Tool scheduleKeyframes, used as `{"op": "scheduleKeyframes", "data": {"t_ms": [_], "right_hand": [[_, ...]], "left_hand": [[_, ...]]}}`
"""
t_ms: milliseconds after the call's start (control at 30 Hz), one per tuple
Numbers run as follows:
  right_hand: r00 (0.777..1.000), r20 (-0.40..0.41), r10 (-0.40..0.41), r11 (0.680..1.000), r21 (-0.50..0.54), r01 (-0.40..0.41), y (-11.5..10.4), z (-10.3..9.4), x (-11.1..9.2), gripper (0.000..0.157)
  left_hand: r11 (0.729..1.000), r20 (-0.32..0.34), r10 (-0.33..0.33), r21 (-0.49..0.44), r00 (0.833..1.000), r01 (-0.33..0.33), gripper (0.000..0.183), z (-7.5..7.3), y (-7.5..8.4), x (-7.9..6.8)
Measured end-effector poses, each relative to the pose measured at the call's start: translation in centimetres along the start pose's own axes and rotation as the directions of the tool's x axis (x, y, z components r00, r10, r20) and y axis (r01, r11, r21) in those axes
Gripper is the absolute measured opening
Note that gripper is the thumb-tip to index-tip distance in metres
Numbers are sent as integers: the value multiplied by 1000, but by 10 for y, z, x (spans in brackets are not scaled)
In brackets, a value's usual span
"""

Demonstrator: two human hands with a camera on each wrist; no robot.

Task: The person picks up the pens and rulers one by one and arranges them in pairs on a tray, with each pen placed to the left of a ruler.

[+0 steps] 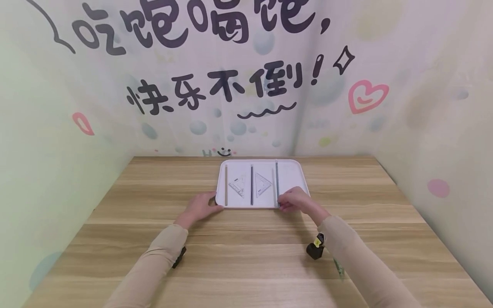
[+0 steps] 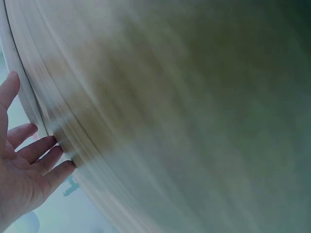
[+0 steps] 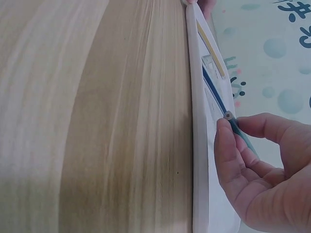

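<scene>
A white tray (image 1: 290, 173) lies at the back middle of the table. My right hand (image 1: 294, 199) pinches the near end of a teal pencil (image 1: 277, 179) between thumb and fingers, over the tray's right part; the right wrist view shows the teal pencil (image 3: 244, 138) running back from the fingertips. Close to its left is a thin pale stick (image 1: 274, 186). Further left lie a clear set square (image 1: 263, 185), a dark blue pencil (image 1: 252, 185), a second clear set square (image 1: 237, 186) and a tan pencil (image 1: 226, 185). My left hand (image 1: 199, 208) rests at the tray's front left corner, fingers extended.
The wood-grain table (image 1: 239, 261) stretches in front of the tray. A green piece with a pointed end (image 1: 339, 269) lies partly hidden under the right sleeve (image 1: 358, 252). Behind the table hangs a printed curtain (image 1: 215, 124). Black wrist devices show under both sleeves.
</scene>
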State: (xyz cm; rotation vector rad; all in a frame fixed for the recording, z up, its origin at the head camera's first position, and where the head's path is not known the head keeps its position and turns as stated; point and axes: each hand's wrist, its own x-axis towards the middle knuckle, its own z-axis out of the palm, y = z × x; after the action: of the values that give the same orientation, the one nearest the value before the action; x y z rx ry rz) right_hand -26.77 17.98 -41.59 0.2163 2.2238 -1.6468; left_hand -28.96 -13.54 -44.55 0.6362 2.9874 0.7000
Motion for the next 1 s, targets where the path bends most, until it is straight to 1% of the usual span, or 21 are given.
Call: {"op": "scheduleKeyframes", "data": {"t_ms": [300, 433, 600, 733, 900, 1000], "right_hand": [[994, -110, 12, 999, -47, -17, -5, -1, 5, 8], [991, -134, 21, 998, -55, -28, -6, -1, 8, 8], [987, -159, 37, 995, -87, -51, -8, -2, 9, 9], [985, -164, 49, 992, -111, -68, -8, -2, 11, 8], [987, -154, 40, 989, -133, -61, -4, -2, 15, 7], [986, -161, 42, 989, -135, -64, -4, 0, 17, 8]], "left_hand": [[1000, -6, 0, -15, 1000, 0, 53, 0, 1, -1], [1000, -3, 2, -8, 1000, -2, 53, 0, 2, -1], [1000, -1, 7, -9, 1000, -7, 53, -1, 2, -1], [1000, 4, 0, -16, 1000, 0, 54, 0, 2, -1], [1000, 4, 6, -1, 1000, -6, 54, 1, 0, 0], [1000, 7, -3, -6, 1000, 3, 54, 1, 0, 0]]}}
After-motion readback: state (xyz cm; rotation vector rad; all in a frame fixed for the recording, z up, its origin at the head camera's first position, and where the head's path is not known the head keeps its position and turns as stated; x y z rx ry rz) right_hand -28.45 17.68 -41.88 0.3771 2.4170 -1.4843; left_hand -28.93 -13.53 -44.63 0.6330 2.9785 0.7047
